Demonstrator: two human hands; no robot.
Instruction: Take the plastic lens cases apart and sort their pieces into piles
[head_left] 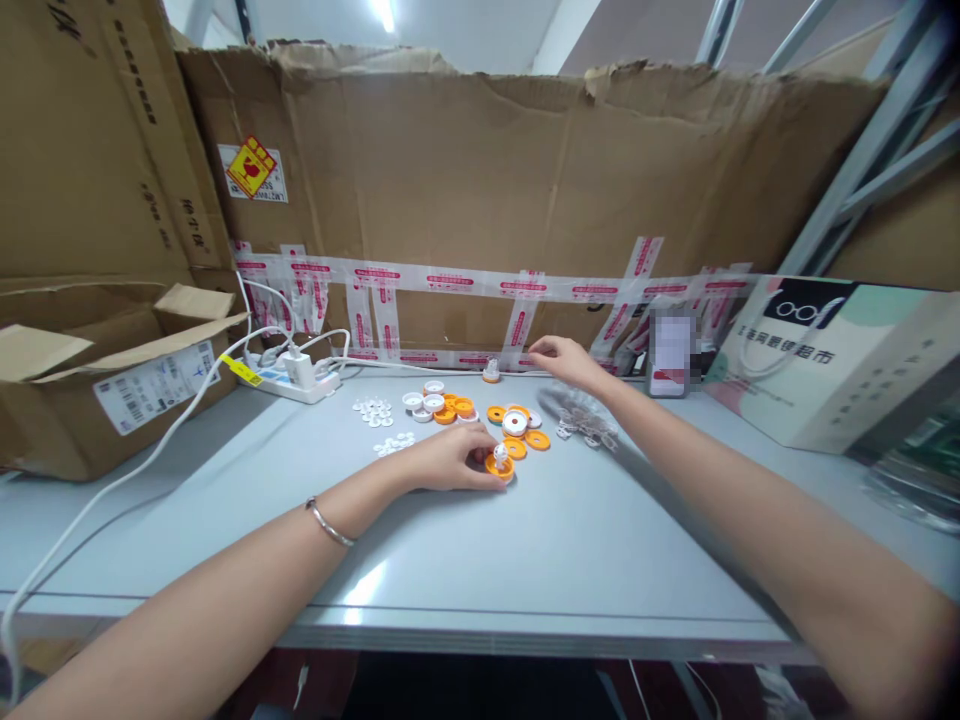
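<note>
My left hand [459, 457] is closed around the side of an orange ring piece [499, 464] with a small white part standing in its centre, low on the grey table. My right hand [561, 358] hovers near the back of the table, fingers together; whether anything is between the fingertips is too small to tell. Just left of it stands a small white part on an orange base [491, 371]. Orange rings [537, 440] and a white round cap [515, 422] lie between my hands. More white cups [433, 403] and orange cups [464, 407] are grouped behind my left hand.
Small white parts [373, 411] lie at the left, and a clear bag of parts [588, 428] under my right forearm. Around them are a power strip [300, 382], an open carton [135, 370], a phone [670, 352], a printed box [817, 360] and a tall cardboard wall [480, 180].
</note>
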